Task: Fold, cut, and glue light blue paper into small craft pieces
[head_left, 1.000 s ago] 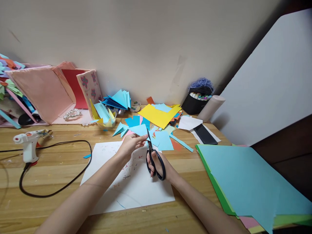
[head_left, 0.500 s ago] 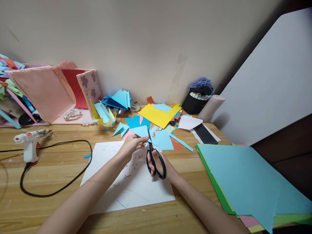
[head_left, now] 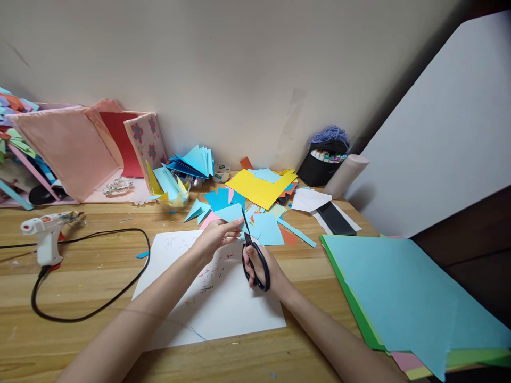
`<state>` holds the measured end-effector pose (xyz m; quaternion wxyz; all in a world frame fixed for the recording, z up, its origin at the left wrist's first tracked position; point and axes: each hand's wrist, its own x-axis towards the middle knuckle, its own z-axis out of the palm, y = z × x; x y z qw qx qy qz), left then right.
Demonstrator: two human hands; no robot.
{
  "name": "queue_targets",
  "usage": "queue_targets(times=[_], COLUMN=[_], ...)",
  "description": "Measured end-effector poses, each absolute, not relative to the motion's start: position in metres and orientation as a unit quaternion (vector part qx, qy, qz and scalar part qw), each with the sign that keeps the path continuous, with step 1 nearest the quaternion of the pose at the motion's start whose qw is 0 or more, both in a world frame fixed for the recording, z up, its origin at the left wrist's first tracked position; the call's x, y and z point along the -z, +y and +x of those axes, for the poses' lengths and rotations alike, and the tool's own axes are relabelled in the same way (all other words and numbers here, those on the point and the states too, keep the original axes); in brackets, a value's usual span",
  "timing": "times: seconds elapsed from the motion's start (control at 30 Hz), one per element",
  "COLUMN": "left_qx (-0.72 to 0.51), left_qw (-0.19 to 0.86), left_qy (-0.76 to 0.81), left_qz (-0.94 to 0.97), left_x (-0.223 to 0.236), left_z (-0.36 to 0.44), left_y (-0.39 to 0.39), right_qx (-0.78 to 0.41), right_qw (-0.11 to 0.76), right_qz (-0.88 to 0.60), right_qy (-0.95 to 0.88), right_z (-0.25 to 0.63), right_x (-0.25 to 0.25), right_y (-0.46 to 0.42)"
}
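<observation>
Over the white sheet, my right hand [head_left: 260,266] grips black-handled scissors [head_left: 263,268], its fingers through the loops. Their dark blades [head_left: 245,221] point away from me, close to my left fingertips. My left hand [head_left: 215,236] is pinched around a piece of light blue paper [head_left: 242,234], mostly hidden by the fingers and against similar paper behind. Below both hands lies the white paper [head_left: 235,314] with red and dark marks. Just past them, light blue paper scraps [head_left: 269,229] are scattered on the table.
At left stands a white glue gun [head_left: 48,239] with a looped black cable [head_left: 91,316]. Yellow paper [head_left: 255,186], a plastic cup [head_left: 175,199], a phone [head_left: 336,218] and a black marker holder [head_left: 319,167] are farther back. Stacked coloured sheets [head_left: 411,287] lie right.
The scissors' handles have come closer together as my right hand squeezes. My left hand has barely shifted, staying beside the blades.
</observation>
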<state>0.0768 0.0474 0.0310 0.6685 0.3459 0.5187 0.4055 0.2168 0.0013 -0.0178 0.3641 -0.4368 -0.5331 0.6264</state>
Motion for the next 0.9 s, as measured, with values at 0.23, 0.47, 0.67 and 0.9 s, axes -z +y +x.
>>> queue_targets(times=[0.23,0.47,0.67,0.9], left_qx=[-0.443,-0.438,-0.446,-0.426], left_qw=[0.591,0.575,0.565,0.566], left_qy=[0.534,0.544,0.563,0.566], left_qz=[0.411,0.426,0.406,0.421], left_x=[-0.0337,-0.0358,-0.0352,-0.0342], left_z=[0.0779,0.0824,0.0818,0.084], left_y=[0.0467,0.0434,0.0435,0.0417], right_qx=[-0.619,-0.633,-0.63,-0.624], right_qw=[0.348,0.342,0.352,0.354], right_qz=[-0.431,-0.441,-0.445,-0.453], right_qy=[-0.556,-0.537,-0.53,-0.529], right_z=[0.2173,0.2167,0.2158,0.2158], right_x=[0.0208,0.0193,0.0198,0.0182], right_y=[0.001,0.0018,0.0021,0.0022])
